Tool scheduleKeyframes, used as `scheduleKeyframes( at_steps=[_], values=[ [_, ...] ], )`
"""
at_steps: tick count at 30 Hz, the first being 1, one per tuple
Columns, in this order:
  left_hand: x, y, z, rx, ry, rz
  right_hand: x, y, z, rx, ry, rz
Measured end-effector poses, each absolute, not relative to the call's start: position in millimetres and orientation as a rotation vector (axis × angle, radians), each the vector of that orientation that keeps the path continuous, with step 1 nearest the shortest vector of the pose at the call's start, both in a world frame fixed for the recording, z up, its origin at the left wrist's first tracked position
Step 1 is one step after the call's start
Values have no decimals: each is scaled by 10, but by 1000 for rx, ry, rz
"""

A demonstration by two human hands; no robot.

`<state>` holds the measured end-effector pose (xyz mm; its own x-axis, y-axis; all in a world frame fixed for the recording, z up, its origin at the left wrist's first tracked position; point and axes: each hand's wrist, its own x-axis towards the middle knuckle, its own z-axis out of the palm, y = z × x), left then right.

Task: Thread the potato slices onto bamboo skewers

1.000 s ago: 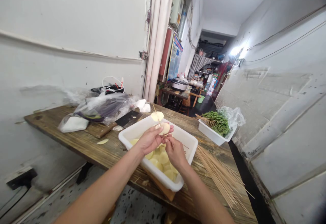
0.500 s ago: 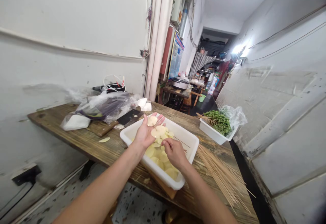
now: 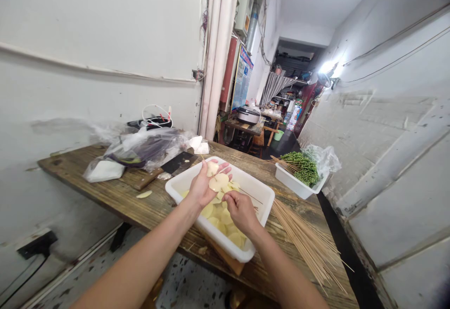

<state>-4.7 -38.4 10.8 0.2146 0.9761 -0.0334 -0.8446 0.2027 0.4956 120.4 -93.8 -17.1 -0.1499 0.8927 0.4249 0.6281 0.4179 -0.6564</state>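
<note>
Over a white plastic tub [image 3: 255, 192] my left hand [image 3: 204, 189] cradles pale potato slices [image 3: 218, 182] threaded on a thin bamboo skewer [image 3: 251, 195]. My right hand [image 3: 241, 213] pinches that skewer lower down, close to the left hand. Many more potato slices [image 3: 225, 220] lie heaped in the tub beneath both hands. To the right of the tub, a loose bundle of bamboo skewers [image 3: 307, 243] rests on the wooden table [image 3: 105, 173].
Behind the tub lie a dark cleaver [image 3: 179, 162], a wooden cutting board [image 3: 140, 180] and plastic bags [image 3: 144, 149]. A white tray of green peppercorn sprigs [image 3: 300, 173] stands back right. Walls flank the table; a cluttered corridor lies beyond.
The left hand has opened from its earlier grip and turned its palm up under the slices. Both hands have shifted slightly lower over the tub, and the slices are spread along the skewer.
</note>
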Motion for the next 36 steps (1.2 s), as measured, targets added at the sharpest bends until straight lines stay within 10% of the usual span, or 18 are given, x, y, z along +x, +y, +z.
scheduleKeyframes(
  at_steps=[36],
  values=[
    [83,-358,-265,2212,929,428,1376,-830,-187,-1304,-1150,490]
  ],
)
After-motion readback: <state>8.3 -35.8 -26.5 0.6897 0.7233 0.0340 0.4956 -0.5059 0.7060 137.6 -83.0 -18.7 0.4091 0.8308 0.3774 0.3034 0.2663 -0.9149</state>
